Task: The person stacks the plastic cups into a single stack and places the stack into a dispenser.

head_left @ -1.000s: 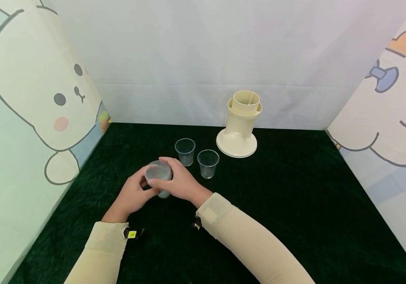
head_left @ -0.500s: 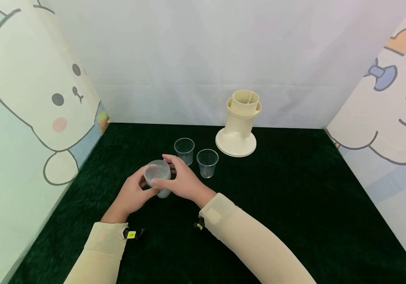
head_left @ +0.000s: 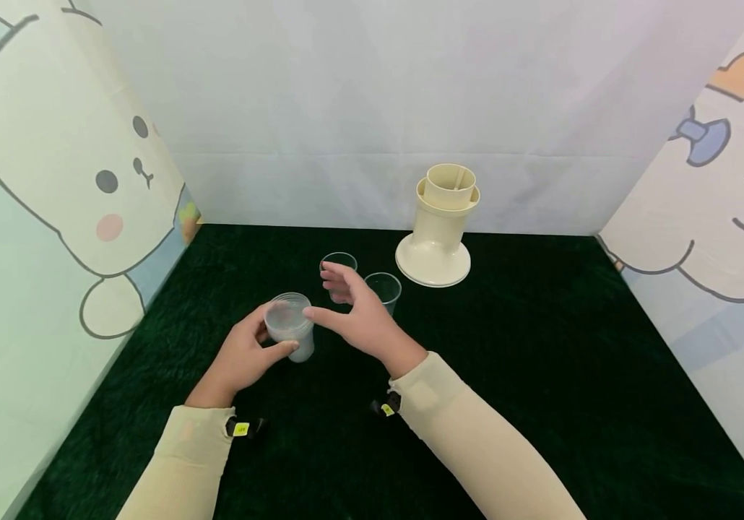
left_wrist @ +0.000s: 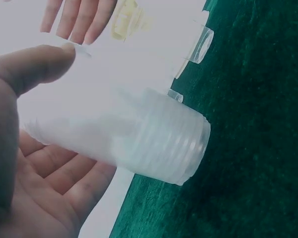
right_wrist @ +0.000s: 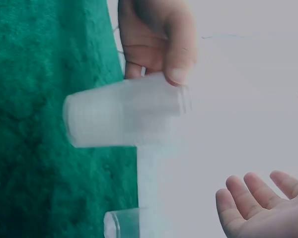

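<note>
Nearer the left edge of the dark green tabletop point(head_left: 541, 361), I'm gripping a clear, tapered plastic cup stack point(head_left: 292, 328) left-handed point(head_left: 245, 357), its long axis running nearly upright, mouth facing up; my right hand point(head_left: 367, 318) is hovering alongside, fingers extended.

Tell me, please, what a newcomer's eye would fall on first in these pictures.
Probably the tall cream stand, upright near the back of the dark green cloth. Next come the left hand, gripping a stack of clear cups left of the head view's middle, and the empty right hand just right of the stack. The big cartoon animal at far left also stands out.
</note>
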The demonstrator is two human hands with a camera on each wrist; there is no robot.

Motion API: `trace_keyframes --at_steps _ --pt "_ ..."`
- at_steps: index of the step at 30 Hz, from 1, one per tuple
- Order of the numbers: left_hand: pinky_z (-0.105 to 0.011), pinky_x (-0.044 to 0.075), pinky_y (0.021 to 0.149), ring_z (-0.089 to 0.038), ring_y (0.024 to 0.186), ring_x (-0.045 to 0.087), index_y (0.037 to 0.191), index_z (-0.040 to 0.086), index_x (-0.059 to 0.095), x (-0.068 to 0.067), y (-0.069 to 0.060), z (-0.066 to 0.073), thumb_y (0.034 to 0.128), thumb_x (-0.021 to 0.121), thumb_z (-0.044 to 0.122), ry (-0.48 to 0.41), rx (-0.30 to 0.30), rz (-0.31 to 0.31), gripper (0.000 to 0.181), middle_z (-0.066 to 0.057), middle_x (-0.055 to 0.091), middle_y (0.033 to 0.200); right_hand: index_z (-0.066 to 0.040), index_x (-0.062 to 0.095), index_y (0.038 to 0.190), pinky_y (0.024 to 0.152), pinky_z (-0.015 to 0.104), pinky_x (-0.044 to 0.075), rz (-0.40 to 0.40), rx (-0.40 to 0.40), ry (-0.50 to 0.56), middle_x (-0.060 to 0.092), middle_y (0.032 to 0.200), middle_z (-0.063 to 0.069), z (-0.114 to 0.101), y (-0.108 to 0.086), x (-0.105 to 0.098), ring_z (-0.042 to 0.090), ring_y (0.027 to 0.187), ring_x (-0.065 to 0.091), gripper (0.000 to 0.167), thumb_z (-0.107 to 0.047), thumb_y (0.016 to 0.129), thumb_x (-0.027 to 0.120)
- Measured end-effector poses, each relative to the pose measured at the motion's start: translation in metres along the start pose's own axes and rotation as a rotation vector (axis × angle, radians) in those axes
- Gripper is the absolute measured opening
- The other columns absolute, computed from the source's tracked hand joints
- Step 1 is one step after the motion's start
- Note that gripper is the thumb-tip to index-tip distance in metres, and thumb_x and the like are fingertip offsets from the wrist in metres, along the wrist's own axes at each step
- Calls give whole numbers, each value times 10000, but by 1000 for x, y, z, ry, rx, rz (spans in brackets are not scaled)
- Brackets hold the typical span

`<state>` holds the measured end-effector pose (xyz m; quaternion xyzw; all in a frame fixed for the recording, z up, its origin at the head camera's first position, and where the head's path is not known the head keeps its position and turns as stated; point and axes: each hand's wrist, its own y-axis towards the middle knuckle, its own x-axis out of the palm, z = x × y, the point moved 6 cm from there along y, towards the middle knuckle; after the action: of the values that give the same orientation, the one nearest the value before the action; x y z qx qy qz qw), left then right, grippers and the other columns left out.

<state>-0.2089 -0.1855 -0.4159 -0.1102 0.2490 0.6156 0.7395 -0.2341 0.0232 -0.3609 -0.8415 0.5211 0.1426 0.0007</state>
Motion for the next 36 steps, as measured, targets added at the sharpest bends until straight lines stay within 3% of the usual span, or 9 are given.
trace_keyframes --at_steps 8,14,25,36 --pt "-507 431 1120 -242 1285 565 1486 182 491 1 1 -1 916 809 288 -14 -1 2 661 -41 573 1402 -211 379 1558 1157 351 386 79 -60 24 499 1480 -32 -4 -7 -23 123 1379 466 719 -330 956 755" --pt "-527 432 1116 -262 1289 562 1485 181 490 1 1 -2 902 819 292 -11 -10 9 680 -51 566 1409 -185 386 1560 1164 397 381 138 -86 61 488 1503 -14 -7 -12 -41 177 1387 469 711 -284 957 750" --pt "-533 445 1103 -288 1288 562 1486 164 484 1 1 -1 895 822 308 3 -17 11 696 -75 562 1410 -157 345 1578 1188 464 339 200 -87 63 442 1543 36 -1 -21 -65 267 1423 425 736 -263 968 744" --pt "-524 444 1106 -281 1292 560 1496 169 476 2 0 -2 902 818 316 -2 -17 8 700 -74 558 1418 -176 330 1588 1194 457 328 249 -46 31 435 1557 23 10 -27 -74 202 1418 429 749 -245 968 744"
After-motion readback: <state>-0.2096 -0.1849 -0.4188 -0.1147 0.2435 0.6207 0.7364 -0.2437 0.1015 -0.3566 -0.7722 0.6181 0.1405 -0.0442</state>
